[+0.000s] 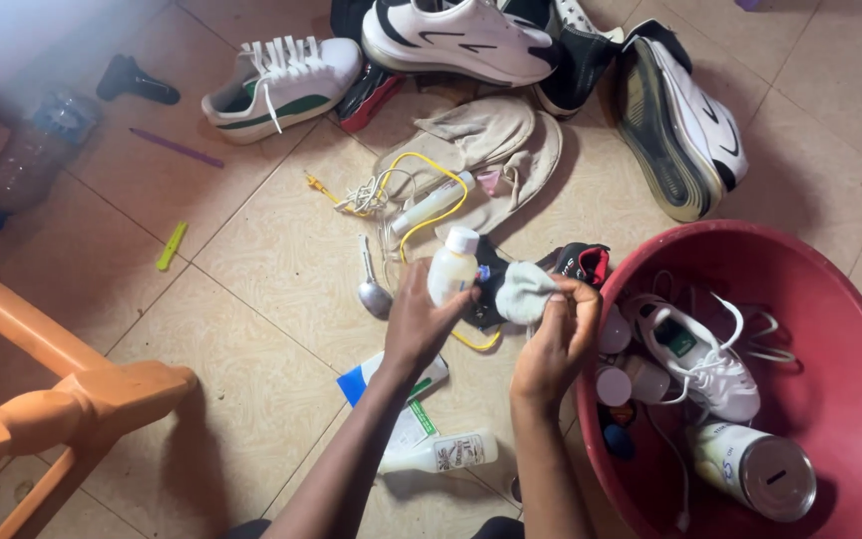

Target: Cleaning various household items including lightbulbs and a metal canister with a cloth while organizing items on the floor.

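head view, left hand: the left hand (419, 317) is wrapped around a small white bottle (452, 266), fingers closed on its body, the bottle upright with its cap on top.
head view, right hand: the right hand (556, 339) pinches a pale grey cloth (526, 292) between fingertips, bunched just beside the bottle.
head view, where they are: both are held above the tiled floor (271, 269), in front of a black shoe (576, 264) with a red lining.
head view, around: a red basin (850, 399) to the right holds a white sneaker (705, 364) and a metal-lidded tin (755, 469); a spoon (371, 289) and another white bottle (441, 454) lie on the floor.
step in hand: seemingly wetting the cloth from the bottle.
next move calls for: likely tipping the bottle's mouth onto the cloth, steadily.
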